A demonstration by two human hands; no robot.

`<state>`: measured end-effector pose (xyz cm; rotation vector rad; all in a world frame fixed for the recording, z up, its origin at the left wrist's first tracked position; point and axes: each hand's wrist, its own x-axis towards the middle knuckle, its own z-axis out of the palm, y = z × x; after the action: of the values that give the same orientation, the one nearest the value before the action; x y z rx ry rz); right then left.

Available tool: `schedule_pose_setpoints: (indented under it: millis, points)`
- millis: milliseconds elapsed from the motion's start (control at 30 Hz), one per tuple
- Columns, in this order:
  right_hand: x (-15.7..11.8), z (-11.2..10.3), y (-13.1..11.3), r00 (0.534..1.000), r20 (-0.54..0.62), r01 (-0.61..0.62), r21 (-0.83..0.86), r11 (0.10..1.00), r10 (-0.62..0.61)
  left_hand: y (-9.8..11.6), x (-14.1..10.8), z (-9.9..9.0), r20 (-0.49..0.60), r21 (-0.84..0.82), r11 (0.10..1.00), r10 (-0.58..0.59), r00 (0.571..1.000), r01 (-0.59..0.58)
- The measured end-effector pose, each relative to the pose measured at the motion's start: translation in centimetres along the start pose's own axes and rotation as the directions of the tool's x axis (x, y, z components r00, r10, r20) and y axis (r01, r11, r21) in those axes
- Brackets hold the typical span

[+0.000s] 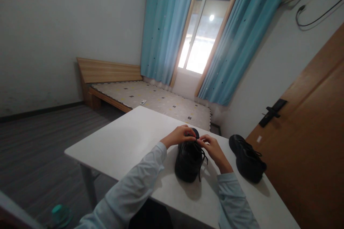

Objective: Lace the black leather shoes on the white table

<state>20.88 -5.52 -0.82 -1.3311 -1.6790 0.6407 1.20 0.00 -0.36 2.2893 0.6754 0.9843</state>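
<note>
The left hand (179, 136) and the right hand (212, 147) are meeting, fingertips close together, over the front part of the black shoe (186, 166), which is standing on the white table (129, 136). Both are bending inward with curled fingers; whether they are pinching the laces (206, 160), I cannot tell. Loose lace ends are hanging at the right side, so the work here is probably remaining unfinished. Farther right, the other shoe (247, 161) is resting untouched; how complete it is, I cannot judge.
</note>
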Motion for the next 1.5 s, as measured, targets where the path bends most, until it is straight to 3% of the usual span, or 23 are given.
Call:
schedule_pose_setpoints:
  millis: [233,667,833,967,1133,1300,1400,1500]
  points:
    - [0.0,0.5,-0.1,0.994,-0.057,0.088,-0.036,0.995,-0.090,0.0,-0.1,0.0,0.106,-0.010,0.997,0.073,0.992,-0.073]
    - [-0.2,1.9,-1.1,0.978,-0.188,0.088,-0.050,0.995,-0.096,-0.4,0.0,0.2,0.105,0.024,0.997,0.073,0.992,-0.076]
    - [0.0,1.7,-1.1,0.983,-0.174,0.075,0.129,0.989,-0.052,-0.1,0.0,0.2,0.109,0.041,0.996,0.078,0.991,-0.083]
    - [-0.2,1.2,-1.6,0.996,-0.057,-0.049,0.348,0.936,0.073,-0.2,0.1,0.2,0.112,0.029,0.995,0.093,0.989,-0.097]
    - [-0.6,0.9,-2.0,0.996,-0.013,-0.077,0.430,0.900,0.092,-0.2,0.0,0.2,0.112,0.028,0.994,0.101,0.989,-0.104]
    - [-0.4,1.0,-1.7,0.990,-0.121,-0.009,0.429,0.903,0.067,-0.1,0.0,0.2,0.101,0.008,0.996,0.087,0.991,-0.088]
    - [-0.3,1.2,-1.8,0.975,-0.221,0.059,0.361,0.931,0.025,0.0,0.0,0.1,0.107,0.005,0.996,0.083,0.991,-0.084]
    - [-0.3,1.3,-2.1,0.968,-0.249,0.095,0.281,0.955,-0.023,0.1,0.0,0.0,0.115,0.010,0.997,0.071,0.991,-0.073]
